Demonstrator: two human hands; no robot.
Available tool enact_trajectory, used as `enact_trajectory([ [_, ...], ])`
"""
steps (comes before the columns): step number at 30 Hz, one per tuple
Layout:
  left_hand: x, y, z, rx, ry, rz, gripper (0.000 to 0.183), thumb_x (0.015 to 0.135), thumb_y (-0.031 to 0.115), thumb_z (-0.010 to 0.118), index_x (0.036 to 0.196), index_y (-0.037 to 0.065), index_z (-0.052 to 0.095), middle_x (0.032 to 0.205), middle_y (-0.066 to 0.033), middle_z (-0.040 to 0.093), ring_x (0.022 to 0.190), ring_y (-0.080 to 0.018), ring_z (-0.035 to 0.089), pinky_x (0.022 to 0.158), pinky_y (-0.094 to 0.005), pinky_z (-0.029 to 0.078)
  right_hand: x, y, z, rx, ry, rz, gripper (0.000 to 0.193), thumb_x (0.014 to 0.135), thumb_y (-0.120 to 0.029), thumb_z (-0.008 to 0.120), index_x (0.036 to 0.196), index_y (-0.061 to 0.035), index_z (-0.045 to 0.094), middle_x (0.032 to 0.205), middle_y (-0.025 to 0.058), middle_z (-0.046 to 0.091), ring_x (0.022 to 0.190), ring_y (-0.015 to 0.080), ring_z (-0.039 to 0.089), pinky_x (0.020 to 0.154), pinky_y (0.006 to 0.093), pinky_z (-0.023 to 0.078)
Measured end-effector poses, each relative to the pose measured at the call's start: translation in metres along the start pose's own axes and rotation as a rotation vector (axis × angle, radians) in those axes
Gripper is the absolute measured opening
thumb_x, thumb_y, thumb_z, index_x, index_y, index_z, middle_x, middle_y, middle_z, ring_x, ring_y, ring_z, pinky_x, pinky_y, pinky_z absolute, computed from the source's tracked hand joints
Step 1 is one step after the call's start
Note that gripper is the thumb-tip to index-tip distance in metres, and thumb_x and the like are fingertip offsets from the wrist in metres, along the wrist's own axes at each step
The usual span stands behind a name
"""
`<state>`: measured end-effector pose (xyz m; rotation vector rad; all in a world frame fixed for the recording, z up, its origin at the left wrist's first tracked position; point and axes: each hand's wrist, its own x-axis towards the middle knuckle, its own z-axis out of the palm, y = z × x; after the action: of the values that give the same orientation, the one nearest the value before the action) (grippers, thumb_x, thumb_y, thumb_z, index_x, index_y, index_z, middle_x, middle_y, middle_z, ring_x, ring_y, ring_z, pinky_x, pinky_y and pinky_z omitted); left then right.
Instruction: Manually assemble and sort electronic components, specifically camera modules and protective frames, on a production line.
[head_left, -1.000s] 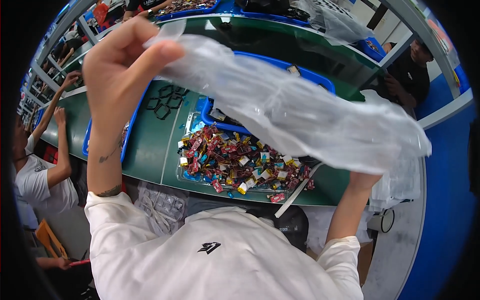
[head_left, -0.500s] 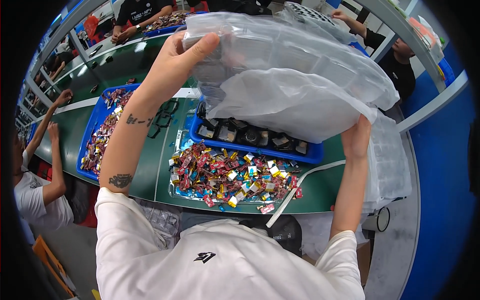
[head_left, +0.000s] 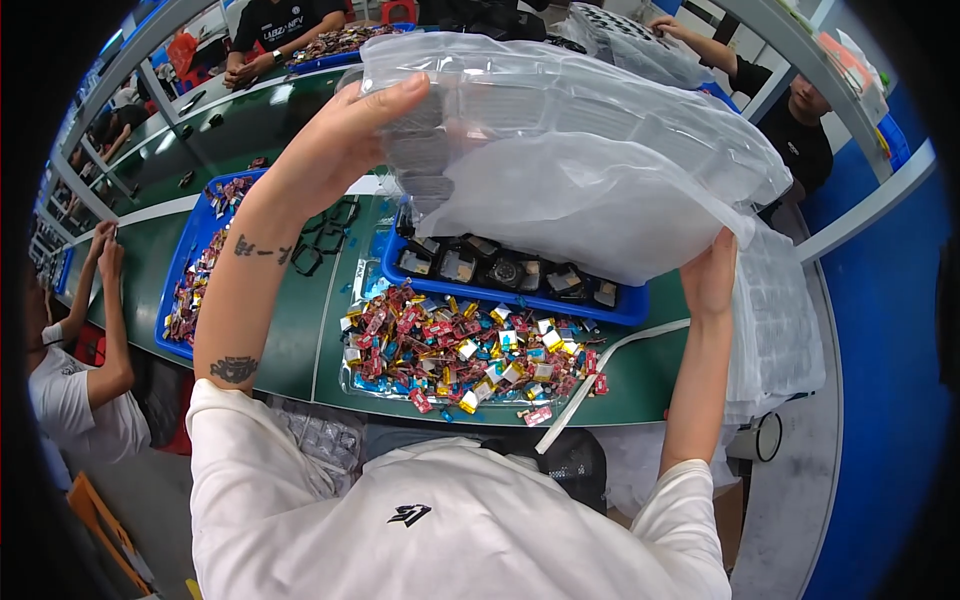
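Between my hands a clear plastic compartment tray (head_left: 590, 110), possibly several stacked, is held up tilted over the bench. A thin white translucent sheet (head_left: 560, 200) hangs along its near side. My left hand (head_left: 340, 140) grips the tray's left end, thumb on top and fingers hidden behind it. My right hand (head_left: 708, 275) is closed at the lower right corner, on the sheet and perhaps the tray edge. Beneath, a blue bin (head_left: 520, 299) holds black square housings (head_left: 457, 266), partly covered from view. Nearer me lies a heap of small red circuit boards and silver-yellow battery cells (head_left: 440, 345).
Another blue bin (head_left: 180, 255) of similar parts stands left, beside black frames (head_left: 325, 238) on the green bench (head_left: 290, 345). A white strip (head_left: 590, 385) lies at right, near stacked clear trays (head_left: 775, 320). Co-workers sit left and across; grey rails (head_left: 870, 205) flank the bench.
The left end of the tray and my left hand have shifted slightly down and toward the left. My right hand stays nearly in place. A co-worker's hands at left have come together.
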<state>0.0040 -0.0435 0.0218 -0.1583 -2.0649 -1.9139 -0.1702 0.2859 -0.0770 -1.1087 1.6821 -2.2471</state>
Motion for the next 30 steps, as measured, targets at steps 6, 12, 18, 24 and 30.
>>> enact_trajectory([
  [6, 0.0, 0.01, -0.004, -0.052, -0.176, -0.194, 0.057, 0.089, 0.045, 0.052, 0.124, 0.0, 0.049, 0.115, -0.0148, 0.06, 0.102, -0.0227, 0.061, 0.086, -0.0383, 0.049, -0.001, 0.0, -0.003, 0.001, -0.029, 0.026, 0.057, 0.094, -0.048, 0.04, 0.125, -0.0011, 0.048, 0.127, 0.0115, 0.051, 0.119, 0.0248, 0.048, 0.099, 0.039, 0.037],
  [12, -0.006, -0.008, -0.004, -0.334, -0.102, -0.348, 0.048, 0.092, 0.039, 0.05, 0.122, 0.003, 0.05, 0.116, -0.0076, 0.058, 0.101, -0.0211, 0.06, 0.088, -0.0409, 0.047, 0.002, -0.004, 0.003, 0.02, -0.141, 0.104, 0.066, 0.093, -0.053, 0.033, 0.121, 0.0047, 0.05, 0.122, 0.0182, 0.055, 0.114, 0.028, 0.052, 0.097, 0.04, 0.039],
  [18, -0.008, -0.007, -0.006, -0.063, -0.052, -0.065, 0.051, 0.089, 0.043, 0.055, 0.118, 0.001, 0.055, 0.109, -0.0091, 0.063, 0.1, -0.0205, 0.062, 0.085, -0.0372, 0.05, 0.002, 0.011, -0.017, 0.193, -0.094, 0.106, 0.049, 0.094, -0.039, 0.044, 0.119, 0.0023, 0.053, 0.117, 0.0143, 0.058, 0.11, 0.0257, 0.055, 0.094, 0.0394, 0.041],
  [24, -0.014, -0.023, -0.015, 0.072, -0.112, 0.094, 0.042, 0.091, 0.034, 0.057, 0.116, 0.0, 0.056, 0.103, -0.0074, 0.064, 0.096, -0.0152, 0.062, 0.084, -0.0332, 0.05, -0.003, 0.01, -0.017, 0.176, -0.051, 0.078, 0.051, 0.095, -0.043, 0.039, 0.12, -0.0002, 0.053, 0.124, 0.0147, 0.054, 0.117, 0.0279, 0.049, 0.099, 0.0417, 0.036],
  [30, -0.02, -0.024, -0.004, 0.059, 0.054, 0.249, 0.037, 0.086, 0.01, 0.063, 0.12, -0.001, 0.052, 0.103, -0.008, 0.063, 0.094, -0.0157, 0.062, 0.08, -0.0289, 0.052, -0.006, 0.008, -0.016, 0.199, -0.052, 0.056, 0.052, 0.093, -0.044, 0.046, 0.125, -0.003, 0.049, 0.128, 0.0103, 0.051, 0.121, 0.0262, 0.044, 0.102, 0.0416, 0.032],
])
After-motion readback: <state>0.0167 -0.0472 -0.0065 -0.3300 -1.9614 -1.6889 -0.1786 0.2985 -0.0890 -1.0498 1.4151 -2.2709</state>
